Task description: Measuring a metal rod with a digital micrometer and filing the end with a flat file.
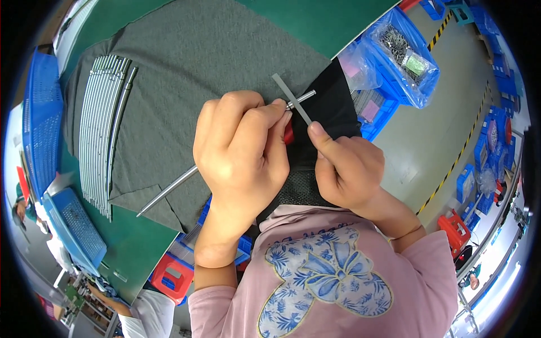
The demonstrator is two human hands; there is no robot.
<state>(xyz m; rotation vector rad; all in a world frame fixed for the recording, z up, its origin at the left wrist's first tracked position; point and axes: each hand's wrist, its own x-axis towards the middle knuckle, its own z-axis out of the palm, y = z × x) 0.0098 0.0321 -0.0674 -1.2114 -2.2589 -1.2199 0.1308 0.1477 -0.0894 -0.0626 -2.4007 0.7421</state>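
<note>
The left hand [242,149] is gripping a long metal rod [169,190], its fingers [265,121] pressed together around the rod near its upper end, while the rod's far tip is lying over the grey cloth [186,62] toward the tabletop's [332,19] near edge. The right hand [346,166] is pinching a flat grey strip [293,97] between thumb and forefinger, and the strip is crossing the rod's end just above both hands. Behind the hands something black [329,101] is hanging over the tabletop's right edge, with a small red part [288,134] showing between the hands. On the cloth's left side a row of similar rods [101,129] is lying side by side, too many and too close to count surely. Beyond the right edge, a clear bag of small metal parts [403,53] with a green label is sitting in a blue bin [383,107]. Two blue mesh trays [42,112] are standing along the tabletop's left edge. A red stool [172,276] is standing below the near edge. The middle of the cloth is lying open between the row and the hands. Yellow-black floor tape [456,158] is running across the grey floor at right.
</note>
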